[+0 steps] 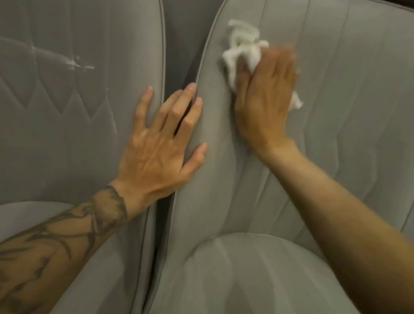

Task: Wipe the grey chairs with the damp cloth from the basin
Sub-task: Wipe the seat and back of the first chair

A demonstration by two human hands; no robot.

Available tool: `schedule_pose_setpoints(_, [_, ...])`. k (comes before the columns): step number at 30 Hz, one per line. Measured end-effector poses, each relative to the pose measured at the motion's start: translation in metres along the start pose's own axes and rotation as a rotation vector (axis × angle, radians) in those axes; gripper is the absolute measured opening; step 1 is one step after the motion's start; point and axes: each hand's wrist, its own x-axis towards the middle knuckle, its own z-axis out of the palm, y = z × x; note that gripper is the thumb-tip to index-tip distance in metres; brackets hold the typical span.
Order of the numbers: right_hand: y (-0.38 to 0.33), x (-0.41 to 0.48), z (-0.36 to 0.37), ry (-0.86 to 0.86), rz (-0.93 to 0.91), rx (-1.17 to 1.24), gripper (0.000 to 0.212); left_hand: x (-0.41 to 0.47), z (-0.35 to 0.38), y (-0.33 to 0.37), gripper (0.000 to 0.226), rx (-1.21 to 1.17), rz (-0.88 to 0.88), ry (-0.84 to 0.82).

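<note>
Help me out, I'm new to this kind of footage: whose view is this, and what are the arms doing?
There is no machine here. One camera sits on a person's head, looking forward and down, so both arms are theirs. Two grey chairs stand side by side: the left chair and the right chair. The right hand, a little blurred, presses a crumpled white cloth flat against the right chair's backrest. The left hand, fingers spread, rests across the gap between the two backrests and holds nothing. The left chair's backrest shows whitish marks.
</note>
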Motion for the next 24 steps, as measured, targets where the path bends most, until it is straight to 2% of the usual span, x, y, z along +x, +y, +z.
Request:
schedule_pose_setpoints(1, [-0.006,-0.025,-0.005,-0.064,-0.005,0.051,0.035,0.000,0.000,-0.001,0.065,-0.003,-0.003,0.008])
schedule_pose_setpoints(4, [-0.006,-0.082,-0.026,-0.250,-0.138,0.107,0.031,-0.002,-0.001,-0.002,0.065,-0.022,-0.010,0.018])
schedule_pose_setpoints(6, [0.007,-0.060,-0.022,-0.218,-0.192,0.008,0.025,-0.001,0.000,0.000,0.066,-0.016,-0.008,0.007])
schedule_pose_setpoints(8, [0.015,-0.025,-0.009,-0.084,-0.119,-0.068,0.020,-0.002,0.001,0.000,0.066,-0.013,-0.006,0.004])
schedule_pose_setpoints(10, [0.010,-0.018,-0.003,-0.006,-0.001,0.012,0.027,-0.002,0.002,-0.001,0.065,-0.005,-0.003,0.011])
schedule_pose_setpoints(12, [-0.007,-0.056,-0.007,-0.046,0.014,0.158,0.031,-0.002,0.002,0.000,0.062,0.013,-0.003,0.014])
schedule_pose_setpoints(14, [-0.016,-0.106,-0.020,-0.176,-0.059,0.232,0.026,-0.001,0.001,-0.001,0.060,0.006,-0.009,0.005])
schedule_pose_setpoints(16, [-0.005,-0.122,-0.029,-0.283,-0.157,0.218,0.024,-0.002,0.000,-0.001,0.059,-0.002,-0.009,-0.002])
schedule_pose_setpoints(18, [0.014,-0.100,-0.026,-0.281,-0.225,0.148,0.020,-0.002,0.000,0.000,0.058,0.009,-0.009,-0.006])
schedule_pose_setpoints(20, [0.017,-0.077,-0.018,-0.172,-0.119,0.103,0.020,-0.002,0.001,0.000,0.057,0.009,-0.013,-0.003])
schedule_pose_setpoints(22, [-0.001,-0.086,-0.014,-0.098,0.053,0.159,0.020,-0.002,0.001,0.000,0.057,0.010,-0.015,0.000])
schedule_pose_setpoints(24, [-0.019,-0.126,-0.018,-0.171,0.078,0.247,0.023,-0.001,0.000,0.000,0.059,0.020,-0.011,-0.001])
